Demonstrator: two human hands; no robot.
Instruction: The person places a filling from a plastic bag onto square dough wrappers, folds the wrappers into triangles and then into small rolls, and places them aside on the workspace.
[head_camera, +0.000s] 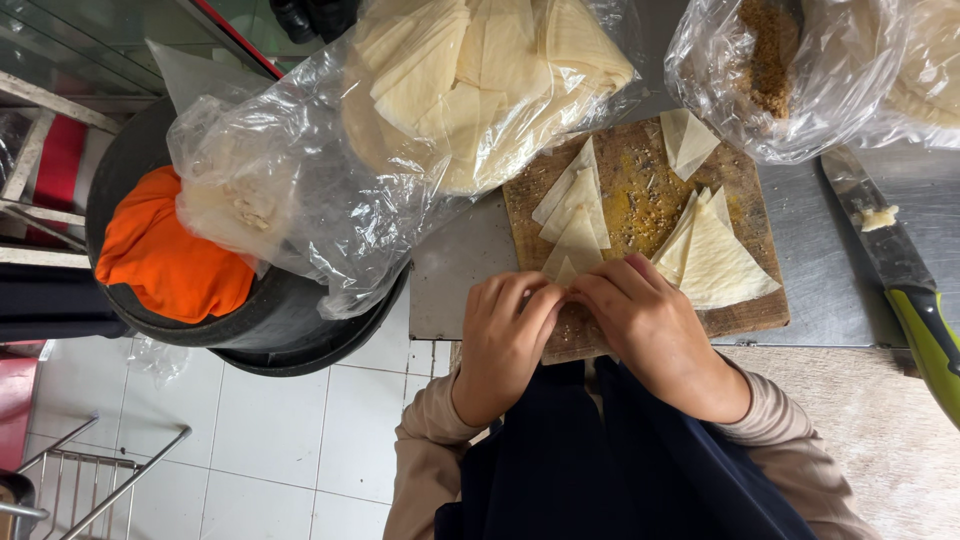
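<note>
Both hands meet at the near edge of a wooden cutting board (640, 190). My left hand (503, 340) and my right hand (655, 335) pinch the same small triangular pastry sheet (567, 268) between their fingertips. More pale triangular sheets lie on the board: a fanned pile (575, 205) just beyond my fingers, a larger stack (715, 260) to the right, and a folded pair (686, 140) at the far edge. Yellow-brown crumbs cover the board's middle.
A clear plastic bag of pastry sheets (450, 90) lies at the far left over a black round bin (270, 310) with an orange cloth (170, 255). Another bag with brown filling (780, 60) sits far right. A green-handled knife (900, 270) rests on the steel counter (455, 265).
</note>
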